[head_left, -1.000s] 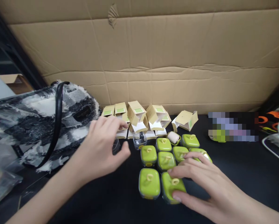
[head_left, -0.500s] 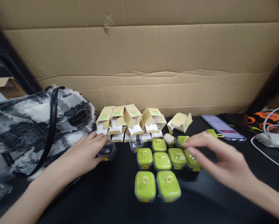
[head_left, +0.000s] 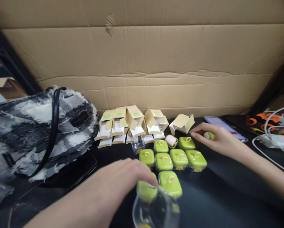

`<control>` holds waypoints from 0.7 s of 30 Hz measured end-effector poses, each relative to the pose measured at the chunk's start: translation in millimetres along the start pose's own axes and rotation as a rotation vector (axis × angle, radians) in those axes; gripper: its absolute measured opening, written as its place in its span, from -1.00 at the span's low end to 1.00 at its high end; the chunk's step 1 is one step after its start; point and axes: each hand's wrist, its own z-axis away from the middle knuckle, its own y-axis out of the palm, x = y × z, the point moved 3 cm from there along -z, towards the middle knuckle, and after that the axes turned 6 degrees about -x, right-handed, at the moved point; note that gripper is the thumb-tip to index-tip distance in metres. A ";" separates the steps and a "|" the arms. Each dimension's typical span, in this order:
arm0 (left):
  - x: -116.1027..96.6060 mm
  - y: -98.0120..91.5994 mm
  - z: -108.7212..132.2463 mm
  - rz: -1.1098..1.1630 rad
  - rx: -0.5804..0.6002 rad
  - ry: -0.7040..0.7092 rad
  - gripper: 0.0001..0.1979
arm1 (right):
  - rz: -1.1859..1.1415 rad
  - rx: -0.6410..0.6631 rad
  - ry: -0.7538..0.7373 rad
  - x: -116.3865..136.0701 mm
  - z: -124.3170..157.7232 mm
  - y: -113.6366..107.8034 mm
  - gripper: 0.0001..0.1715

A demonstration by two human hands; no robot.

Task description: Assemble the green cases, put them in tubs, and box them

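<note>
My left hand (head_left: 127,177) is closed on a clear plastic container (head_left: 153,213), which it holds tilted over the front of the table, blurred by motion. Behind this container, partly covered, is a green-lidded box (head_left: 148,190). Beside it stands another green-lidded box (head_left: 170,183), with several more in rows behind, each lid with a pale yellow loop. My right hand (head_left: 214,136) reaches in from the right, thumb and forefinger slightly apart. A green lid with a white pad (head_left: 208,136) shows in the gap between them; whether other fingers touch it is hidden.
Opened small cartons (head_left: 134,120) lie along the cardboard wall (head_left: 142,91). A clear container (head_left: 138,144) and a green lid with a white pad (head_left: 171,141) sit before them. A shaggy bag (head_left: 49,129) fills the left; a phone (head_left: 224,126) and a white power strip (head_left: 276,141) lie right.
My left hand has lifted the clear container from beside the bag and brought it right and towards me. My right hand has moved back and right, from the green-lidded boxes to the loose lid.
</note>
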 end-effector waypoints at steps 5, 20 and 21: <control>-11.8 45.4 -20.2 0.273 0.096 0.071 -0.58 | -0.015 0.051 -0.008 1.1 1.8 6.9 -0.72; -26.7 83.9 -50.3 -0.123 0.213 0.012 -0.60 | -0.020 0.080 -0.041 0.4 4.3 13.3 -0.71; -25.5 84.7 -49.4 -0.135 0.212 0.013 -0.59 | -0.020 0.078 -0.040 -0.2 4.4 13.4 -0.71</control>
